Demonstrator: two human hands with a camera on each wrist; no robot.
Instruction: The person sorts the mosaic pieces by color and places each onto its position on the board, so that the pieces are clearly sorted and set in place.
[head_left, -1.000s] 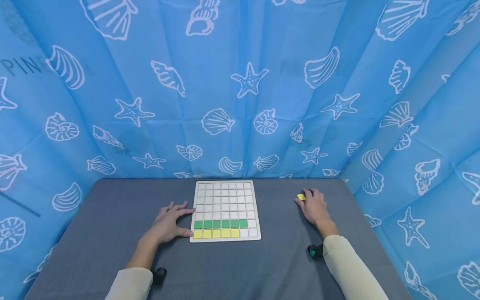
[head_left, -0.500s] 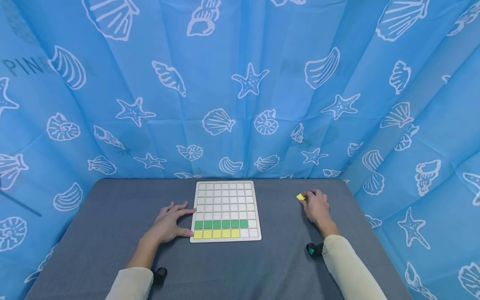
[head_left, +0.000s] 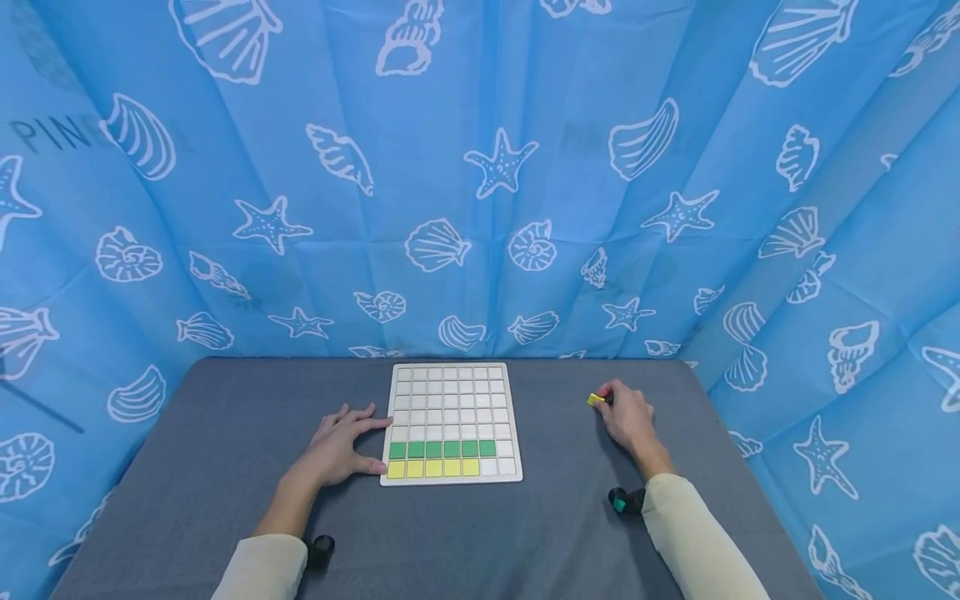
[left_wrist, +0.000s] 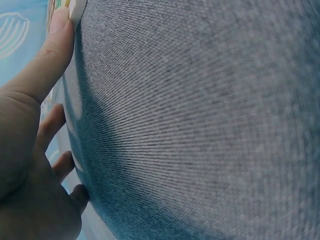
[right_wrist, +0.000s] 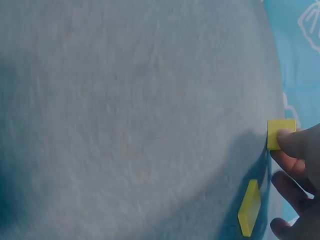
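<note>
A white square grid board [head_left: 450, 410] lies on the grey table. Several green tiles [head_left: 432, 449] fill part of its second row from the front, and several yellow tiles [head_left: 433, 468] part of the front row. My left hand [head_left: 336, 446] rests spread beside the board, thumb and index fingertip touching its left edge; in the left wrist view the thumb [left_wrist: 52, 55] presses the rim. Off to the right, my right hand [head_left: 628, 417] pinches a yellow square tile [right_wrist: 274, 134] between thumb and finger. Below that hand, a second yellow tile [right_wrist: 249, 207] lies on the cloth.
A blue curtain [head_left: 495, 200] with white shell prints hangs behind the table and along its sides. The grey cloth-covered table [head_left: 450, 542] stretches around the board. Small black devices are worn at both wrists.
My right hand has moved slightly left and toward me with the yellow tile, which now sits at a different angle in the fingers. The left hand and board have stayed put.
</note>
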